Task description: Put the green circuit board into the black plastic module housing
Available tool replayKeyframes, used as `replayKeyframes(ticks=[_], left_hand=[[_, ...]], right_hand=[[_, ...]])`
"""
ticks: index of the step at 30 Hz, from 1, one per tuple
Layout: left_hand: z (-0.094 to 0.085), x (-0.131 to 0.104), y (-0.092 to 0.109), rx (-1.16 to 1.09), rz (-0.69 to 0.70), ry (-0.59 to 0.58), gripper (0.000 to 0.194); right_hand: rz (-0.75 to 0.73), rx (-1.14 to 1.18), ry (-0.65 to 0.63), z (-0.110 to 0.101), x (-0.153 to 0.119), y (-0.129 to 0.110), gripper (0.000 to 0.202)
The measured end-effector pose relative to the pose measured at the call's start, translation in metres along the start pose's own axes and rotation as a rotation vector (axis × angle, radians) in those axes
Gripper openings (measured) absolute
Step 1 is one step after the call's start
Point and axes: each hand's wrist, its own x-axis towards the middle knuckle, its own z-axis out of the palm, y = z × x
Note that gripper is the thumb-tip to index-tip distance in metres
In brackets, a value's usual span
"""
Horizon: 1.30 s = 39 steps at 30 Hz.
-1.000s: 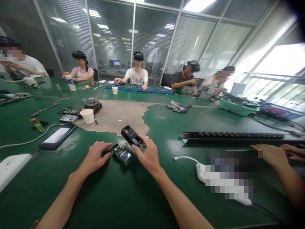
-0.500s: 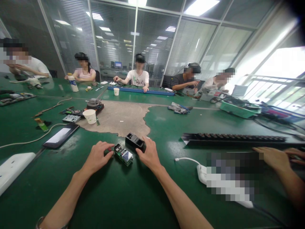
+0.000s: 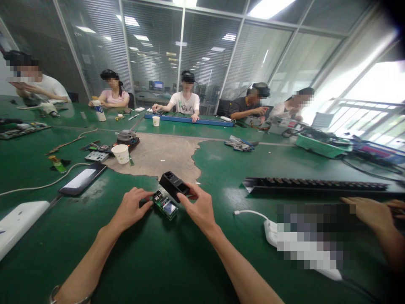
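A small green circuit board with a little screen lies on the table before me. At its left end, the thumb and index finger of my left hand close on the edge. My right hand grips a black plastic casing with openings in its top, thumb on the near side and fingers on the far side. The casing is tilted and raised just behind and above the board, partly covering the board's far edge.
A phone, a white power strip and a paper cup stand to the left. On the right are a long black metal channel, another power strip and a neighbour's hand. Several people sit across the green table.
My right hand has lifted the black casing off the table and tilted it, bringing it slightly left toward the circuit board. My left hand stays at the board's left end.
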Motion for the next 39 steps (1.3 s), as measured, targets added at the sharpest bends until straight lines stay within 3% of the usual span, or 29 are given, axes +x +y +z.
replayKeyframes(ticks=[4, 11, 21, 32, 39], left_hand=[[0.000, 0.000, -0.001, 0.011, -0.006, -0.013, 0.029], [0.000, -0.001, -0.006, -0.004, -0.023, 0.026, 0.031], [0.005, -0.004, -0.009, -0.045, -0.038, 0.004, 0.062], [0.000, -0.003, -0.003, -0.030, 0.000, 0.002, 0.049], [0.001, -0.002, -0.002, -0.029, 0.005, -0.001, 0.047]], right_hand=[[-0.066, 0.028, -0.012, 0.002, -0.011, -0.017, 0.041], [-0.125, -0.140, -0.065, 0.008, -0.023, -0.021, 0.052], [-0.156, -0.287, -0.169, 0.011, -0.029, -0.019, 0.062], [-0.142, -0.352, -0.167, 0.012, -0.030, -0.021, 0.065], [-0.153, -0.344, -0.214, 0.016, -0.032, -0.017, 0.040]])
